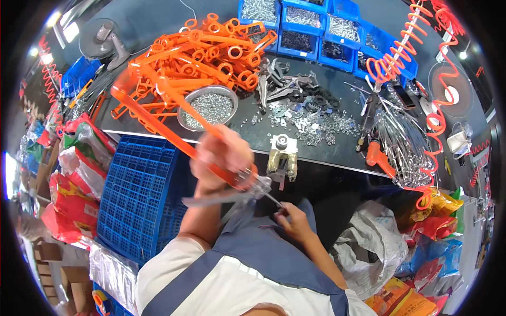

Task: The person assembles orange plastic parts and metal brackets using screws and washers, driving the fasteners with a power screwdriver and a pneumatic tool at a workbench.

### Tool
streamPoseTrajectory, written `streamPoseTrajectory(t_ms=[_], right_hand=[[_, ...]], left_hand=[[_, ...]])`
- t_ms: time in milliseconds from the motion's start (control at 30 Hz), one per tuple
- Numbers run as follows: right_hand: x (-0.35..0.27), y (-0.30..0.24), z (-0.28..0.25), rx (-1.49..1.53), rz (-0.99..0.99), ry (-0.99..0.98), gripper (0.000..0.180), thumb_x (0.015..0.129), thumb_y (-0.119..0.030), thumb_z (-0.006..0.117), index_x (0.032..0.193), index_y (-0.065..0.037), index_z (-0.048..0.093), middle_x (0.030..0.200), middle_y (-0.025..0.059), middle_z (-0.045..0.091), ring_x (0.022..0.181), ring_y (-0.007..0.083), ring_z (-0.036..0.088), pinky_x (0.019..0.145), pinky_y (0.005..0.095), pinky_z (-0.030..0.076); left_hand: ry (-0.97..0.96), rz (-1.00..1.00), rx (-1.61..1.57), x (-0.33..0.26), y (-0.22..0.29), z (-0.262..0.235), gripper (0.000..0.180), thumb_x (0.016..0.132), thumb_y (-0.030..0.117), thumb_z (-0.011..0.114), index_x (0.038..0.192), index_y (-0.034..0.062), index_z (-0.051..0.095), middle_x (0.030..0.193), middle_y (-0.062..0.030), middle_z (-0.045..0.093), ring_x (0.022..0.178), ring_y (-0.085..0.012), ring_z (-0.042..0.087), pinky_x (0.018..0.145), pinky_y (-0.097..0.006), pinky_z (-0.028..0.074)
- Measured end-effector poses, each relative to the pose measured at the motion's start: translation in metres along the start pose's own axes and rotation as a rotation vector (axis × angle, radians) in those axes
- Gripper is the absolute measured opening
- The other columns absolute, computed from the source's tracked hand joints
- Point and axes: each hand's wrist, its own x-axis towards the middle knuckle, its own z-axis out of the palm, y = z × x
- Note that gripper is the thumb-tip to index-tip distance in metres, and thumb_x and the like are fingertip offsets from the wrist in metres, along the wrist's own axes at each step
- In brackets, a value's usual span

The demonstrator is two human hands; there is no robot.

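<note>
My left hand (224,158), blurred by motion, is closed around a long orange frame (158,125) whose two bars reach up and left over the table edge. A silver metal fitting (259,185) sits at the frame's near end, with a grey lever-like piece (211,200) sticking out to the left. My right hand (296,222) pinches a thin metal rod (271,198), its far end at the fitting. Whether the rod goes into the fitting is too small to tell. Beyond my hands, a small metal fixture (283,150) stands at the table's front edge.
Orange frames (205,58) are piled behind a bowl of small metal parts (211,105). Blue bins (299,42) stand at the back. Loose washers (316,121) and levers lie mid-table. Thin rods (403,139) and an orange-handled tool (379,158) lie right, below coiled red hoses (392,63). Blue crates (134,195) stand left.
</note>
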Motion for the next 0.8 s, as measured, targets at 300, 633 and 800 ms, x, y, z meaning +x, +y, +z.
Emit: streamPoseTrajectory(t_ms=[300,633,800], right_hand=[[0.033,-0.085,-0.027,1.555,0.684,-0.466,0.053,0.095,-0.049,0.036,0.068,-0.006,0.051,0.052,-0.0030,0.036,0.042,0.0083,0.028,0.042,0.0232,0.025],[0.169,-0.002,-0.032,-0.032,0.075,0.219,0.030,0.074,-0.013,0.072,0.098,0.002,0.060,0.083,0.0125,0.053,0.070,0.0247,0.054,0.065,0.0338,0.046],[0.204,0.047,-0.015,-0.315,0.030,-0.010,0.030,0.065,-0.009,0.073,0.093,0.000,0.065,0.090,0.0165,0.056,0.084,0.0339,0.057,0.075,0.0403,0.047]], left_hand=[[0.128,0.029,-0.506,-0.002,0.006,-0.013,0.060,0.087,0.051,0.055,0.114,-0.0021,0.049,0.075,-0.0024,0.045,0.058,-0.0108,0.043,0.052,-0.025,0.037],[0.116,-0.072,0.503,-0.013,-0.053,0.002,0.048,0.083,0.037,0.065,0.107,0.0009,0.046,0.082,-0.0096,0.057,0.067,-0.0121,0.053,0.058,-0.025,0.044],[0.011,-0.148,0.558,-0.024,-0.098,-0.036,0.040,0.083,0.012,0.061,0.116,-0.0020,0.043,0.090,-0.0075,0.057,0.077,-0.0121,0.055,0.067,-0.025,0.047]])
